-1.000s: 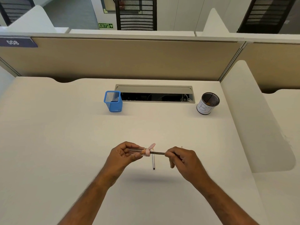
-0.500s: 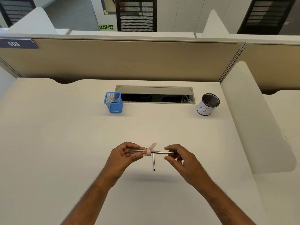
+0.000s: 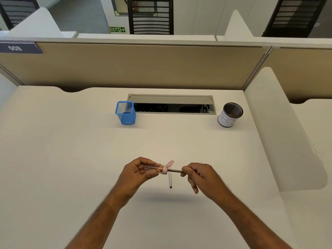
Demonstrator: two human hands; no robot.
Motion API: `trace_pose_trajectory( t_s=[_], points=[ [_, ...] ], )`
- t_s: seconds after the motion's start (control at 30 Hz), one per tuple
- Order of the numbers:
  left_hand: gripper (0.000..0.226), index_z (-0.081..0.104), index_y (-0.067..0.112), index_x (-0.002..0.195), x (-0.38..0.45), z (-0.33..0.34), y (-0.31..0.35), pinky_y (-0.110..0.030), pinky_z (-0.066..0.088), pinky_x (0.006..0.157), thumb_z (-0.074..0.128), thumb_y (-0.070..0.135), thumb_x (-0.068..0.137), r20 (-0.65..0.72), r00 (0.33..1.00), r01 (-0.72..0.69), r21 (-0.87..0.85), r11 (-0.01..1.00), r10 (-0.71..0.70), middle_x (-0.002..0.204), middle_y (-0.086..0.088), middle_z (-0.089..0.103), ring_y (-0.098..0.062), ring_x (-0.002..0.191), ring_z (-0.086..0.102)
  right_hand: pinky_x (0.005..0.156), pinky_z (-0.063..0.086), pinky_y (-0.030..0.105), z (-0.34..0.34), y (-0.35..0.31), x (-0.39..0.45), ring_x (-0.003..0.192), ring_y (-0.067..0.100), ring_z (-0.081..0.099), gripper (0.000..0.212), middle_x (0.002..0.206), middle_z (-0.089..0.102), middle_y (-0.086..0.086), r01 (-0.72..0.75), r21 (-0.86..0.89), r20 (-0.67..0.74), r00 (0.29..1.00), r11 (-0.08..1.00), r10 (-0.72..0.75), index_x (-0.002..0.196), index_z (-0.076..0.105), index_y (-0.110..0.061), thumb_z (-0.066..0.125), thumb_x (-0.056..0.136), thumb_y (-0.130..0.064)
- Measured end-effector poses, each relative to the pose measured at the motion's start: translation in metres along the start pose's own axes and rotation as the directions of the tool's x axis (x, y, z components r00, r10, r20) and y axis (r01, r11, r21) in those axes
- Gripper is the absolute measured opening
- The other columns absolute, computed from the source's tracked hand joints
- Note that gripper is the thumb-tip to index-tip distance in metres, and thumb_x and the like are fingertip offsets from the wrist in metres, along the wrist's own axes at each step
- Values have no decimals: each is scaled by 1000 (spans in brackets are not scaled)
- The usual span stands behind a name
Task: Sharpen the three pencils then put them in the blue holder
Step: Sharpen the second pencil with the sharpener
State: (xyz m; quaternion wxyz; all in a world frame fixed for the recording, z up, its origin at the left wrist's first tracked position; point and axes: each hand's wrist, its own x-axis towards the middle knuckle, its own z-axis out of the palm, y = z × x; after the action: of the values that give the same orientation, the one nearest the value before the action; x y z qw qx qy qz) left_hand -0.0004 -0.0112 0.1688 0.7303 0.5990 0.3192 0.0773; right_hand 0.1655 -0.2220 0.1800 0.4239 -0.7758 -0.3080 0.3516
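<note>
The left hand (image 3: 138,172) is closed around a little sharpener (image 3: 156,169) with a clear case and a pink end, and holds it up above the tabletop (image 3: 71,159). The right hand (image 3: 201,176) pinches a dark pencil (image 3: 175,170) with its fingertips. The pencil lies level, and its tip is poked into the pink end of the sharpener. A second pencil (image 3: 170,180) lies flat on the tabletop just under the hands, pointing toward the person. The blue holder (image 3: 125,113) stands upright farther back on the left, well apart from the hands. It sits just beside a long open slot (image 3: 172,106) in the tabletop. A round black cup (image 3: 230,115) with a white label stands at the back right.
</note>
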Motion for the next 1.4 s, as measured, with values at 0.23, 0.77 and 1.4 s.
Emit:
trace_pose_trajectory(
  t_s=[0.23, 0.77, 1.4],
  points=[
    [29, 71, 1, 114, 0, -4, 0, -32, 65, 97, 83, -2, 89, -25, 1000, -1, -4, 1000, 1, 114, -13, 85, -27, 112, 81, 77, 55, 33, -7, 0, -5, 80, 12, 66, 16, 95, 68, -14, 97, -109, 42, 995, 989, -93, 120, 63, -43, 61, 104, -44],
    [29, 71, 1, 114, 1, -7, 4, -37, 64, 100, 83, 0, 89, 0, 1000, 11, -5, 1000, -11, 114, -13, 85, -30, 113, 81, 71, 53, 37, 2, -3, -4, 48, 13, 56, 31, 55, 61, -5, 25, -17, -5, 1000, 1000, -25, 87, 71, -22, 52, 111, -30],
    [33, 70, 1, 113, 0, -3, 6, -33, 65, 97, 86, 3, 84, -4, 1000, -9, -49, 999, 9, 114, -15, 85, -31, 112, 81, 69, 45, 14, 0, 1, -8, 74, -7, 56, 26, 80, 63, -27, 286, -400, -125, 924, 871, -361, 100, 70, -29, 53, 106, -47]
  ],
)
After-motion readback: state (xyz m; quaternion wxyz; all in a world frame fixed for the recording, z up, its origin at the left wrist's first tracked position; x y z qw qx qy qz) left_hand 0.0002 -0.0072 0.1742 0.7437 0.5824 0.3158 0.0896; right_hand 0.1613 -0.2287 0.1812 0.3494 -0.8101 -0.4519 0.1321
